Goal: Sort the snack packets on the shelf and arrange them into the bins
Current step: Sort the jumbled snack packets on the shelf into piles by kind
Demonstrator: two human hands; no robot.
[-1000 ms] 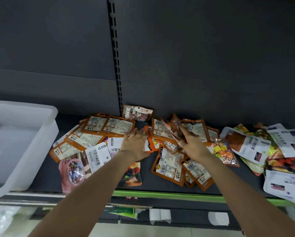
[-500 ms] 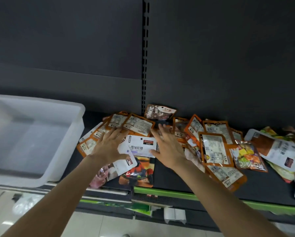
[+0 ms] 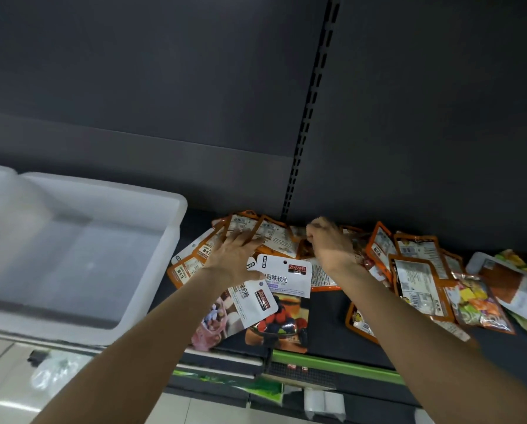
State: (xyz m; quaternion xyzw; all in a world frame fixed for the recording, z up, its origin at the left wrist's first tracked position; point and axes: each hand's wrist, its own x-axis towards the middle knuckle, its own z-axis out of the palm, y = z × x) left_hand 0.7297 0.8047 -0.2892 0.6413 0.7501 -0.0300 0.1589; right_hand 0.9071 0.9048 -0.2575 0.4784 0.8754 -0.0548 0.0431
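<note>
1. While both arms reach over the dark shelf (image 3: 326, 313), the left hand (image 3: 234, 255) lies flat with fingers spread, pressing on the orange-edged packets (image 3: 257, 234) at the back of the pile.
2. Its thumb touches a white packet (image 3: 286, 275) with a red label, which overlaps a second white packet (image 3: 253, 301) nearer the shelf's front edge.
3. Curled at the fingers, the right hand (image 3: 329, 243) sits on packets near the back wall; motion blur hides whether it grips one, so I cannot tell.
4. More orange packets (image 3: 418, 276) and a colourful fruit packet (image 3: 473, 301) lie to the right.
5. To the left of the pile stands a translucent white bin (image 3: 176, 221), just beside the nearest packets.
</note>
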